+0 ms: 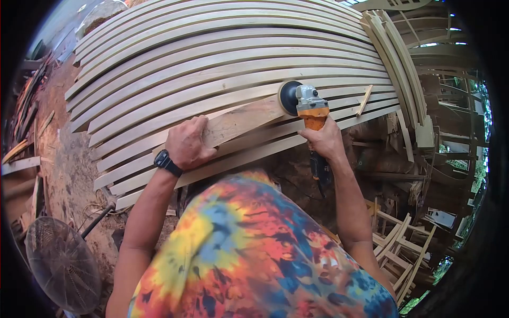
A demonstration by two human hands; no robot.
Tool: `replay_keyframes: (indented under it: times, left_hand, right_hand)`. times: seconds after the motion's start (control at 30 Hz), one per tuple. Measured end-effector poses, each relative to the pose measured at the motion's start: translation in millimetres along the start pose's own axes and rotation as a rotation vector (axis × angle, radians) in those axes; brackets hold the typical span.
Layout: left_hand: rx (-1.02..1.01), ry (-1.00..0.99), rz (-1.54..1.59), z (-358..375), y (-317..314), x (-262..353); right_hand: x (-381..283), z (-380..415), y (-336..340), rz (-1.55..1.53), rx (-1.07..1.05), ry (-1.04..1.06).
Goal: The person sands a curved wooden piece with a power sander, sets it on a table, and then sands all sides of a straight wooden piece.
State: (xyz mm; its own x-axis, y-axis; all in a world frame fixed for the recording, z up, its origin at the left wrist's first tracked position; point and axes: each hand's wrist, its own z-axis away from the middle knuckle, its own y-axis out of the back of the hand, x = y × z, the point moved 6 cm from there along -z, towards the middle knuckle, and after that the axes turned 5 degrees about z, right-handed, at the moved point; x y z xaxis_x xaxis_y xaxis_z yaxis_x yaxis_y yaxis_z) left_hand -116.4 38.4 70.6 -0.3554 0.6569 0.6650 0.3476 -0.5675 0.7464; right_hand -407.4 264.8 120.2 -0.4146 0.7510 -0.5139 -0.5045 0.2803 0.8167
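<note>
Head view shows the left hand (pixel 188 143) gripping the left end of a wooden board (pixel 244 123), which lies over pale wooden slats (pixel 217 69); with only this one hand seeming to steady it, the board could slide or turn. At its right end, the right hand (pixel 325 139) grasps an angle grinder (pixel 313 110), whose disc (pixel 289 98) might catch the edge and kick back. The disc's contact face and some left fingertips are hidden.
</note>
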Motion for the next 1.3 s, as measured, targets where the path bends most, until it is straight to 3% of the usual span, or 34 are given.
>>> replay_keyframes:
  times: [0.13,0.23,0.43,0.93,1.17,1.23,1.3]
  left_hand:
    - [-0.010,0.003,-0.009,-0.4,-1.1,0.1]
    - [-0.029,0.007,-0.007,-1.2,0.0,1.4]
    - [-0.056,0.054,-0.013,-0.3,-2.5,-3.8]
    - [-0.046,0.045,-0.013,-2.1,-2.9,-2.6]
    - [-0.032,0.021,-0.011,-1.8,-0.5,0.3]
    - [-0.053,0.047,-0.027,-2.2,-2.1,-1.9]
    - [-0.042,0.032,-0.014,-2.0,-0.4,-0.2]
  right_hand:
    - [1.3,1.6,3.5,0.020,-0.041,-0.107]
    - [-12.8,10.0,3.0,0.079,-0.023,-0.024]
    - [-11.9,6.9,6.2,0.086,-0.053,-0.133]
    - [-17.3,9.7,-2.1,0.090,-0.020,-0.029]
    - [1.6,1.8,-7.2,0.016,-0.075,-0.127]
    - [-13.8,8.6,-6.1,0.130,0.112,0.171]
    - [-12.1,7.6,-6.6,0.106,0.062,0.099]
